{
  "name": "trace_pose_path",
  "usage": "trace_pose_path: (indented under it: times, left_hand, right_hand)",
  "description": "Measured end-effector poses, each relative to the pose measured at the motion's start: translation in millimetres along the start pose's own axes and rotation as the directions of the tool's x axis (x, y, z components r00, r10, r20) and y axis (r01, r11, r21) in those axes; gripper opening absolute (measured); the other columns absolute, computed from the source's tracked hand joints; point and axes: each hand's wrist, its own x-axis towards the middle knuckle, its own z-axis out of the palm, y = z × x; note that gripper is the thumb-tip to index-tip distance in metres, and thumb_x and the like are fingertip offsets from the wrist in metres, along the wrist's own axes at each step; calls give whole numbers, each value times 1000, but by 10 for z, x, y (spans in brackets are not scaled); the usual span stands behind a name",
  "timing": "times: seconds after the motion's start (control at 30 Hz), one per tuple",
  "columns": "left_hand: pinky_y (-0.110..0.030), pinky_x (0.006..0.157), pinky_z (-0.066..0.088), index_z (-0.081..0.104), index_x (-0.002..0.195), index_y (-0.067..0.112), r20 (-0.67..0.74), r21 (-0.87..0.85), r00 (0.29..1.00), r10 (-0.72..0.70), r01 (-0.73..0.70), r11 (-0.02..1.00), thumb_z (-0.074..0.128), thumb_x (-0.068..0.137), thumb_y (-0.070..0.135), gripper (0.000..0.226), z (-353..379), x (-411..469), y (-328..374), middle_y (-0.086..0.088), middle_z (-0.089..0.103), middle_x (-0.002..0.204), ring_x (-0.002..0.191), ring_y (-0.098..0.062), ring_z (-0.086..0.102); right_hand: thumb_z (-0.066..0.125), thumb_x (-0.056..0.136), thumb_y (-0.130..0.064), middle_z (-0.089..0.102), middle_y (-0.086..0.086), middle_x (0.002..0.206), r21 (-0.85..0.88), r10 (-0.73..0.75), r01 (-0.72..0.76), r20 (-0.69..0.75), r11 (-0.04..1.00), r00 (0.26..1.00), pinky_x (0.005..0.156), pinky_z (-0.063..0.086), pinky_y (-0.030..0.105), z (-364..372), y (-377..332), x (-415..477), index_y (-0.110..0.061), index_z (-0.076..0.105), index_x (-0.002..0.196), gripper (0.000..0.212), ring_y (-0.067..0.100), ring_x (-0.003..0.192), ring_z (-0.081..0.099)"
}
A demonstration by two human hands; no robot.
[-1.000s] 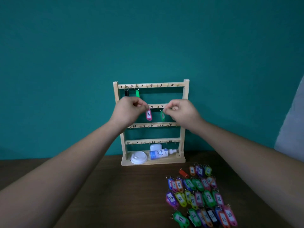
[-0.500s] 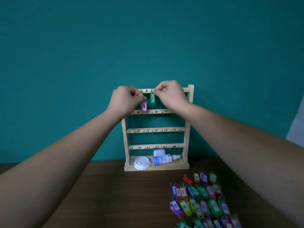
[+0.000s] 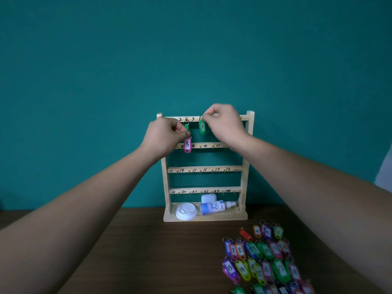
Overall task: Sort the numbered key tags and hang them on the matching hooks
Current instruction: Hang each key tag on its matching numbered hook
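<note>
A wooden hook rack (image 3: 250, 145) with numbered rails stands against the teal wall. My left hand (image 3: 163, 139) pinches the ring of a pink tag marked 3 (image 3: 187, 144), which dangles in front of the second rail. My right hand (image 3: 222, 122) holds a green tag (image 3: 202, 126) by its ring up at the top rail, just right of the number 3. Another green tag (image 3: 186, 126) hangs from the top rail by the number 2, partly behind my left fingers. Several coloured numbered tags (image 3: 263, 262) lie in a pile on the table at the lower right.
On the rack's base shelf lie a white lid (image 3: 186, 211), a spray bottle (image 3: 216, 206) and a small white case (image 3: 209, 197). The brown table (image 3: 148, 251) runs below. A pale object (image 3: 386, 172) shows at the right edge.
Both hands rose from the second rail toward the top rail. The green tag went up to the top rail, and the pink tag came up with my left hand.
</note>
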Motion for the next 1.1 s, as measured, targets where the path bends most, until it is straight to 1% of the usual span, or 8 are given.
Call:
trace_pose_path:
  times: [0.17,0.33,0.57,0.67,0.77,0.87,1.0,1.1]
  left_hand:
    - [-22,63,46,76,76,21,27,2,1000,-15,15,1000,81,88,30,16,7,-64,-60,10,74,72,70,-3,64]
    - [-15,55,38,76,76,24,68,18,998,-19,17,1000,84,87,37,19,16,-178,-165,15,69,67,60,5,56]
    - [-17,57,40,76,77,24,69,-36,998,-13,15,999,84,87,37,18,-43,-241,-218,15,67,65,60,4,54]
    - [-20,63,44,77,79,24,53,-85,999,-5,9,996,84,87,34,15,-77,-179,-143,12,71,70,64,3,58]
    - [-23,62,41,78,80,22,40,-152,999,12,-6,988,83,88,34,15,-90,-90,-20,2,69,70,62,-3,52]
    - [-29,65,42,79,83,23,17,-217,1000,18,-14,976,81,89,37,15,-46,26,106,-10,73,86,64,-8,50]
    - [-27,54,37,79,87,22,-27,-210,999,18,-23,977,78,92,34,14,61,184,252,-2,68,74,45,-1,41]
    - [-25,55,38,77,87,20,-66,-151,997,24,-34,988,73,95,30,14,115,261,303,10,70,74,46,3,47]
  right_hand:
    - [69,94,-21,70,-2,70,24,16,-17,29,1000,999,57,42,26,31,9,15,-15,76,85,12,9,58,56]
    - [67,96,-22,72,-8,81,-95,15,-14,18,995,1000,59,44,19,38,-5,69,-17,77,88,14,8,70,62]
    - [61,98,-21,65,-8,70,-329,-72,67,-5,942,997,54,42,28,39,3,-4,-23,68,90,11,15,59,61]
    - [60,99,-23,64,-3,65,-305,-134,128,3,944,991,53,49,34,0,96,-97,-24,63,107,8,19,56,63]
    - [58,99,-20,62,-2,64,-222,-174,169,-4,960,985,59,52,36,-62,222,-238,-26,58,120,22,16,59,62]
    - [59,100,-22,60,-4,68,-161,-199,193,-18,968,980,64,53,39,-96,372,-416,-29,51,134,36,12,66,61]
    - [62,99,-22,61,-5,71,-136,-204,206,29,969,978,81,56,43,-126,624,-617,-30,52,134,37,11,70,63]
    - [62,99,-17,61,-2,71,-105,-204,211,74,972,976,83,56,39,-151,779,-768,-26,57,129,33,12,69,62]
